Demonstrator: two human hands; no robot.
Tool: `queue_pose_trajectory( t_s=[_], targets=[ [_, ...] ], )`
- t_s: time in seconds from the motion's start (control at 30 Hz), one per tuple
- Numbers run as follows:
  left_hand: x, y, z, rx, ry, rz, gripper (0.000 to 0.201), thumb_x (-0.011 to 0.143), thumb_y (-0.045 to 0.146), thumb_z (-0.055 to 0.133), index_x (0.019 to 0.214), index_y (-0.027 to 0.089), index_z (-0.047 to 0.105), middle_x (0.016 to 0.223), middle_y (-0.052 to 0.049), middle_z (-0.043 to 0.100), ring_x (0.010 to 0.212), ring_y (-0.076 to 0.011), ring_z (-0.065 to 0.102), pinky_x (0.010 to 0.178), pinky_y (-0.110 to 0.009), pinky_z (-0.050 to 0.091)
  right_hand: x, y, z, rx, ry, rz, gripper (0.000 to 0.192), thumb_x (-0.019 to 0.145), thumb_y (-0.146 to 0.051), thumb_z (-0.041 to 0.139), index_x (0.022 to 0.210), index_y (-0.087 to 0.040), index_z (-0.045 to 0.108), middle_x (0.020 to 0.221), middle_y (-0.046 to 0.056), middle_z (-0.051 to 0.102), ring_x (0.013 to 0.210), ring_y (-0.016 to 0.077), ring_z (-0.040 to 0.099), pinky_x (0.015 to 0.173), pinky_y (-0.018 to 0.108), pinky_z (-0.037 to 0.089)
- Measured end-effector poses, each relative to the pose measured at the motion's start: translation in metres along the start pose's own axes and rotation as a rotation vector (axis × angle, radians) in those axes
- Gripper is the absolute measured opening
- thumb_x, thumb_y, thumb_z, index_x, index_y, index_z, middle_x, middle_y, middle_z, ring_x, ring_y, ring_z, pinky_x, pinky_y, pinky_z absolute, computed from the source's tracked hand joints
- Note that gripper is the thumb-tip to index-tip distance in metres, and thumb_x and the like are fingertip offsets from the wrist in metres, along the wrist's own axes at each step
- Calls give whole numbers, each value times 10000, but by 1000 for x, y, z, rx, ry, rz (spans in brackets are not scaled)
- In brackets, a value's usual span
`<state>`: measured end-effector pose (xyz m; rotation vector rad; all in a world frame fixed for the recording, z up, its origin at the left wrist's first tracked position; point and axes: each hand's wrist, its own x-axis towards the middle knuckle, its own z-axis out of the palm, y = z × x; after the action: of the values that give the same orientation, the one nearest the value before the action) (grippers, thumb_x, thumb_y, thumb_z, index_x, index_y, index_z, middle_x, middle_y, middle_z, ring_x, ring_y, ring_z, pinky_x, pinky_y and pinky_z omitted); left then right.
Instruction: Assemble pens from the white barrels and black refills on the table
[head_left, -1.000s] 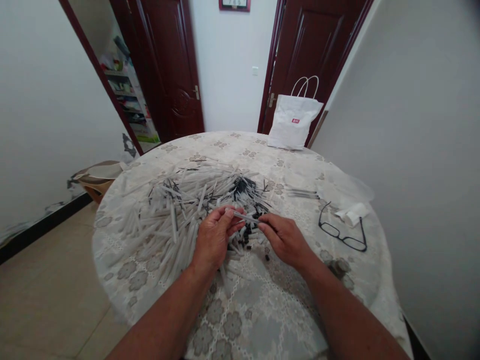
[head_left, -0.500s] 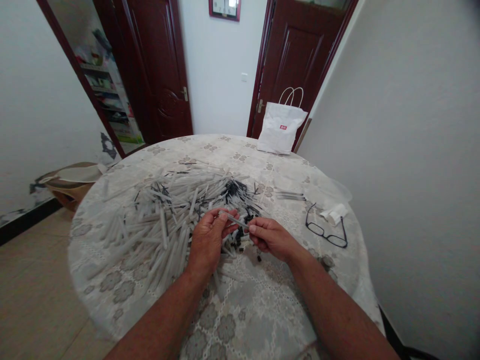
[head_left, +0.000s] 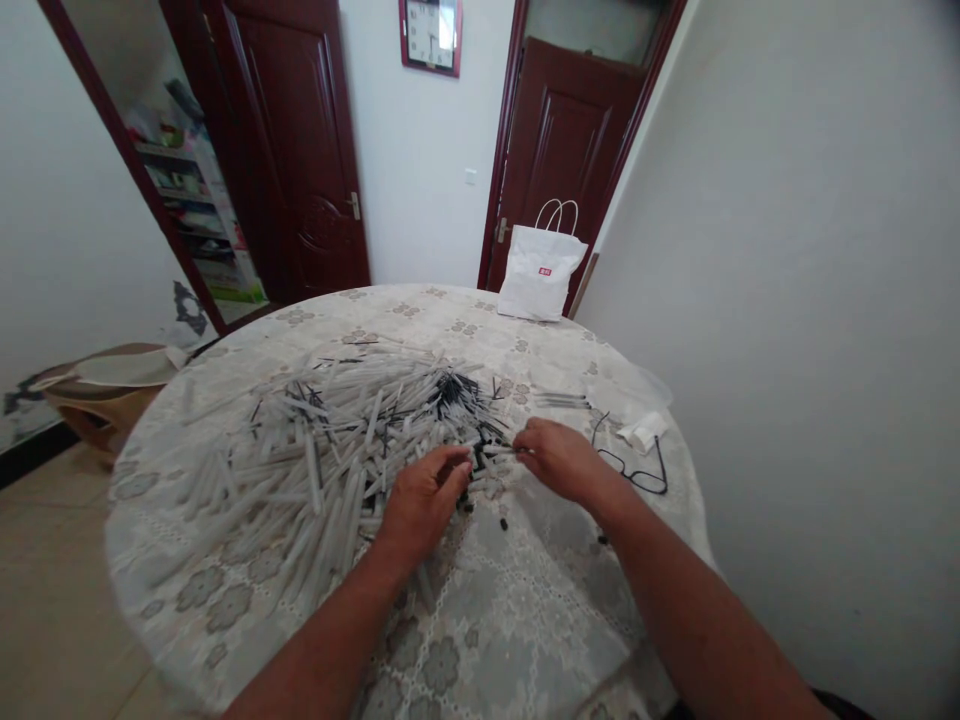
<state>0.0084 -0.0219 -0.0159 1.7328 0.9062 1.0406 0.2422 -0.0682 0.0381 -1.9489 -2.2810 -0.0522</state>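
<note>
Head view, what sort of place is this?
Probably a room in a home: there's a flowered tablecloth, a wall clock and dark red panelled doors.

Dim, soft lt; glare on clock [head_left: 431,37]; fine detail blurry; edges stretched; top-R corner dark.

Over the patterned tablecloth [head_left: 510,620], my left hand [head_left: 421,502] and right hand [head_left: 559,460] are bare; my forearms [head_left: 697,600], also bare, are rounded, tapering smoothly toward slimmer wrists [head_left: 616,503].

The cloth-covered table [head_left: 517,620] bears a heap of pale tubes [head_left: 337,470] — plus glasses [head_left: 628,474] and 1 white bag [head_left: 540,278].
</note>
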Motion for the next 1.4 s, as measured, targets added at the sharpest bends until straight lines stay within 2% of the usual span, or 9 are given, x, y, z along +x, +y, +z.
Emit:
queue_pose_trajectory(
  t_s=[0.13, 0.27, 0.4, 0.6, 0.77, 0.9, 1.0, 1.2, 1.4],
  targets=[
    [-2, 2, 1, 110, 7, 112, 173, 868, 335, 674, 981, 270, 788, 895, -54, 775, 756, -232, 707, 759, -320, 523, 19, 53, -5, -278, -125, 285, 237, 982, -212, 525, 1061, -174, 746, 1089, 153, 695, 1020, 258, 681, 836, 325, 492],
    [-3, 3, 4, 176, -33, 202, 163, 888, 310, 651, 973, 274, 786, 877, -50, 775, 762, -227, 704, 804, -324, 511, 37, 96, 11, -317, -182, 382, 306, 934, -55, 479, 1071, -84, 752, 1110, 218, 699, 1049, 283, 691, 863, 329, 500],
    [-2, 1, 3, 245, -33, 230, 166, 911, 303, 622, 974, 258, 768, 867, -47, 772, 783, -225, 710, 815, -328, 513, 46, 118, 30, -323, -225, 416, 329, 947, -45, 452, 1111, -55, 736, 1148, 234, 692, 1099, 270, 683, 898, 293, 497],
    [-2, 0, 2, 370, -45, 267, 181, 948, 270, 564, 993, 215, 730, 886, -42, 773, 797, -199, 721, 832, -321, 534, 57, 130, 43, -327, -251, 439, 350, 984, -103, 418, 1198, -89, 695, 1193, 222, 672, 1092, 260, 685, 918, 300, 501],
    [-3, 1, 2, 403, -45, 302, 180, 960, 271, 553, 998, 213, 719, 897, -39, 775, 805, -192, 728, 812, -313, 545, 53, 136, 37, -330, -258, 454, 364, 983, -140, 431, 1253, -126, 673, 1227, 206, 674, 1120, 266, 667, 919, 311, 488],
    [-2, 0, 2, 408, -38, 309, 179, 964, 283, 558, 1001, 211, 718, 899, -37, 776, 803, -190, 731, 808, -308, 549, 32, 136, 23, -288, -345, 402, 277, 917, -249, 578, 1127, -188, 747, 1147, 155, 730, 1048, 270, 686, 837, 303, 490],
    [-3, -1, 2, 410, -50, 310, 182, 969, 287, 557, 1014, 212, 716, 902, -37, 776, 817, -189, 734, 809, -302, 546, 10, 133, 16, -242, -412, 334, 236, 856, -260, 636, 1041, -220, 777, 1072, 117, 757, 979, 253, 700, 788, 288, 475],
    [-3, -2, 3, 414, -47, 313, 183, 971, 284, 556, 1020, 208, 715, 922, -42, 778, 835, -191, 735, 803, -298, 543, -26, 134, 19, -214, -444, 266, 238, 803, -128, 620, 977, -159, 778, 1021, 147, 759, 976, 242, 694, 793, 269, 440],
    [-3, -1, 3, 423, -36, 308, 186, 972, 292, 553, 1017, 206, 712, 913, -41, 775, 835, -193, 731, 819, -306, 544, -54, 145, 25, -219, -416, 257, 209, 874, -108, 553, 932, -135, 753, 1001, 153, 733, 923, 222, 678, 751, 261, 408]
  ],
)
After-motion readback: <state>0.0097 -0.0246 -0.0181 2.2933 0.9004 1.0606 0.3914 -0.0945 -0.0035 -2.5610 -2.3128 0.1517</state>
